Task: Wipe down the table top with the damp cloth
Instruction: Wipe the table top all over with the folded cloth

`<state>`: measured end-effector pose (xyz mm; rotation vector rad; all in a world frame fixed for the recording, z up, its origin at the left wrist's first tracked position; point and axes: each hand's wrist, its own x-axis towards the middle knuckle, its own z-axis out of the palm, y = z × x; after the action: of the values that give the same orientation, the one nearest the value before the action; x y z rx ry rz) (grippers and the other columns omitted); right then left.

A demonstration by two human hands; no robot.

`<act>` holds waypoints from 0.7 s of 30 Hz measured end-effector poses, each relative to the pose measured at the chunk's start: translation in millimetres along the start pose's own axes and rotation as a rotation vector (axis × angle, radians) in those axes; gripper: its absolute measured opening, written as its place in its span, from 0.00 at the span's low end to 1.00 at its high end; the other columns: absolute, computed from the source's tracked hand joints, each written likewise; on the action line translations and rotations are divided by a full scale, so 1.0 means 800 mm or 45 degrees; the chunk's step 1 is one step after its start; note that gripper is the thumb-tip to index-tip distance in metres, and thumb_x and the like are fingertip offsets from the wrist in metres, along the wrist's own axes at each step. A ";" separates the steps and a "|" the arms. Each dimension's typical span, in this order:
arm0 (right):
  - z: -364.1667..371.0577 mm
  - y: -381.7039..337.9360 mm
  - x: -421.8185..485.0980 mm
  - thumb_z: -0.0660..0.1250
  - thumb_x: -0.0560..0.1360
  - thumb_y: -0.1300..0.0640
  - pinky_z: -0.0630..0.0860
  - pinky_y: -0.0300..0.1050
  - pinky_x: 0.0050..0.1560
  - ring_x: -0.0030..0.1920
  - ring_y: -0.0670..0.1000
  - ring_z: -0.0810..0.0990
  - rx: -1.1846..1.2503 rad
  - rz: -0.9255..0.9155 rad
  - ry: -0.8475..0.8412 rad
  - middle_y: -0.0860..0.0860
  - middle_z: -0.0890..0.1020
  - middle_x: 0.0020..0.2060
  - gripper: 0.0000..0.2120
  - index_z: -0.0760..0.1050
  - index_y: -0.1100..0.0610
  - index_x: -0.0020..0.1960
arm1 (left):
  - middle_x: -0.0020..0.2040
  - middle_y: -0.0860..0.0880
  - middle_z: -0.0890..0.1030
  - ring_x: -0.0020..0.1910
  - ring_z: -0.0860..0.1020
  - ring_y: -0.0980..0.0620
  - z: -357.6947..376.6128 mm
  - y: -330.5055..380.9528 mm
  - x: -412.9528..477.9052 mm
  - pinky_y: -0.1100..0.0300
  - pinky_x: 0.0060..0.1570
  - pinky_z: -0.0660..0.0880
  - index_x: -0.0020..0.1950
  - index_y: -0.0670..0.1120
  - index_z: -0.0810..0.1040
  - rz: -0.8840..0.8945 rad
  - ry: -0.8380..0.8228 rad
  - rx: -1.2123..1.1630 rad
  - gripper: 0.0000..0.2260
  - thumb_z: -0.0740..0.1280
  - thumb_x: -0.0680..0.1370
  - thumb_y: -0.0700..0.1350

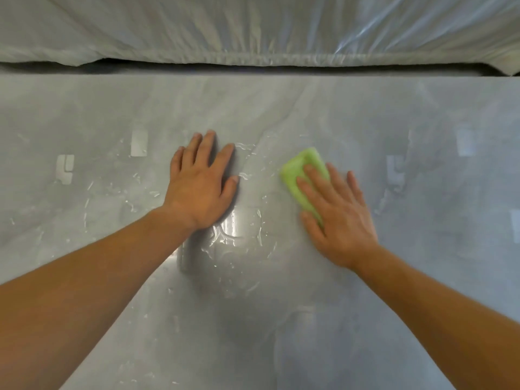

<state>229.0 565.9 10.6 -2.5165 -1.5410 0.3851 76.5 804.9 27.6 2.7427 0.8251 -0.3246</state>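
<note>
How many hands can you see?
2. The left hand lies flat on the wet table, left of the middle. The right hand presses the green cloth, right of the middle.

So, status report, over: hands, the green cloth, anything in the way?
Left hand flat on the wet table top. Right hand pressing the green cloth flat, fingers straight. Nothing seen blocking the cloth; plastic sheeting beyond the far edge.

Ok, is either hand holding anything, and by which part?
Nothing is gripped. The right hand presses flat, fingers straight, on the near part of the folded light-green cloth; the left hand rests flat on the wet grey table top.
</note>
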 end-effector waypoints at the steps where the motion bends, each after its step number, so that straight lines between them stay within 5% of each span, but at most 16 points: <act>1: -0.005 0.010 0.019 0.50 0.81 0.42 0.46 0.61 0.79 0.80 0.57 0.53 0.016 0.115 0.038 0.46 0.57 0.81 0.28 0.60 0.47 0.80 | 0.81 0.42 0.52 0.79 0.48 0.40 -0.002 -0.002 0.001 0.42 0.75 0.47 0.78 0.54 0.58 0.007 0.004 0.007 0.27 0.49 0.80 0.60; 5: -0.011 -0.004 0.077 0.45 0.81 0.39 0.43 0.59 0.79 0.81 0.56 0.49 0.049 0.428 0.131 0.45 0.52 0.81 0.29 0.56 0.46 0.81 | 0.78 0.42 0.59 0.77 0.54 0.39 -0.005 -0.005 0.006 0.41 0.71 0.52 0.74 0.54 0.63 0.032 0.045 -0.024 0.24 0.53 0.79 0.60; 11: -0.010 0.001 0.060 0.48 0.83 0.42 0.48 0.62 0.79 0.80 0.57 0.55 -0.039 -0.080 0.013 0.46 0.60 0.80 0.27 0.63 0.49 0.79 | 0.80 0.43 0.57 0.78 0.52 0.41 0.001 -0.014 0.004 0.42 0.72 0.50 0.76 0.56 0.62 0.042 0.055 -0.079 0.25 0.53 0.80 0.61; 17: -0.018 0.000 0.128 0.48 0.81 0.39 0.44 0.58 0.79 0.81 0.57 0.51 0.045 0.388 0.145 0.46 0.55 0.81 0.29 0.58 0.46 0.80 | 0.79 0.44 0.57 0.78 0.52 0.42 0.003 -0.018 0.007 0.44 0.71 0.49 0.75 0.56 0.63 0.058 0.064 -0.090 0.24 0.55 0.80 0.61; 21: -0.011 -0.014 0.116 0.50 0.82 0.42 0.49 0.60 0.79 0.80 0.58 0.55 -0.047 -0.028 0.046 0.47 0.58 0.80 0.28 0.61 0.48 0.79 | 0.79 0.44 0.58 0.77 0.53 0.42 0.003 -0.019 0.007 0.45 0.70 0.50 0.75 0.56 0.64 0.047 0.077 -0.113 0.25 0.55 0.78 0.62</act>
<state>262.5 653.8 9.4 -2.5176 -1.5748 0.3094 72.2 819.2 20.6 2.6931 0.7832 -0.1943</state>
